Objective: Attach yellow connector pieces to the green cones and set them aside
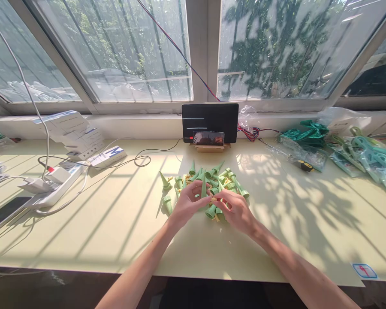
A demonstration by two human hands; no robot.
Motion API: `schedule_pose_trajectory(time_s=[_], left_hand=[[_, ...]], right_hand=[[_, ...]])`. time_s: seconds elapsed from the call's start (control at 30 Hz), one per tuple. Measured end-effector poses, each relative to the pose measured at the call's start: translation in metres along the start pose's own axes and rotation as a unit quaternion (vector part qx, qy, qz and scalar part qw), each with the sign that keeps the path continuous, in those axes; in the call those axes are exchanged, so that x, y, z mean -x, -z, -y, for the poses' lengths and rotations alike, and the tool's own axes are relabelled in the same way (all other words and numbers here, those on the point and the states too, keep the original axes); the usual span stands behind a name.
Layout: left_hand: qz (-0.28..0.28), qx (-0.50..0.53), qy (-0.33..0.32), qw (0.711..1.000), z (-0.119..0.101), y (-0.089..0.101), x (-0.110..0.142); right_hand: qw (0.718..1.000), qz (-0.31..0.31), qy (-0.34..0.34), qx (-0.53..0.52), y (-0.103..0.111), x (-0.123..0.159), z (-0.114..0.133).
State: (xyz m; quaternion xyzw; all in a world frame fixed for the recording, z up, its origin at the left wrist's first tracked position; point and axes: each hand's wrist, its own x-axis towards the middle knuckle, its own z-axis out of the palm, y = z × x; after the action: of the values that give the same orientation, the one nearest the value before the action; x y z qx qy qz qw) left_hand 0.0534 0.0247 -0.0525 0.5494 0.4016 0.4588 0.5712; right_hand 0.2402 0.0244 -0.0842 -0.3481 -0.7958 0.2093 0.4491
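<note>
My left hand (185,204) is closed around a green cone-shaped plant watering spike (203,187), its point upward. Close beside it, my right hand (238,209) pinches a small yellowish piece (213,198) against the lower end of the spike; the fingers partly hide where the two meet. Around and behind both hands lies a pile of similar green spikes (232,183) with ribbed caps and small yellow-orange parts. Left of my left hand, one loose spike (164,180) stands point up, and a ribbed green piece (167,204) lies in front of it.
Behind the pile, a phone (209,138) rests on a cardboard stand before a black tablet (209,116). A power strip (59,184), cables and white boxes (107,157) occupy the left. Bagged green plastic items (369,154) and a black-yellow tool (305,165) lie at right.
</note>
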Motion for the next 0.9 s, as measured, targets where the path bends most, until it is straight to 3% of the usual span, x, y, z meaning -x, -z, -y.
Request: schedule_pose_trajectory(time_s=[0.67,0.9], left_hand=[[0.015,0.002,0.002,1.000,0.0011,-0.0011,-0.0002],[0.010,0.014,0.002,1.000,0.0012,-0.0009,-0.0001]], right_hand=[[0.999,0.040,-0.010,-0.003,-0.0002,0.0019,-0.0026],[1.000,-0.002,-0.024,-0.012,0.0003,-0.0009,0.0022]])
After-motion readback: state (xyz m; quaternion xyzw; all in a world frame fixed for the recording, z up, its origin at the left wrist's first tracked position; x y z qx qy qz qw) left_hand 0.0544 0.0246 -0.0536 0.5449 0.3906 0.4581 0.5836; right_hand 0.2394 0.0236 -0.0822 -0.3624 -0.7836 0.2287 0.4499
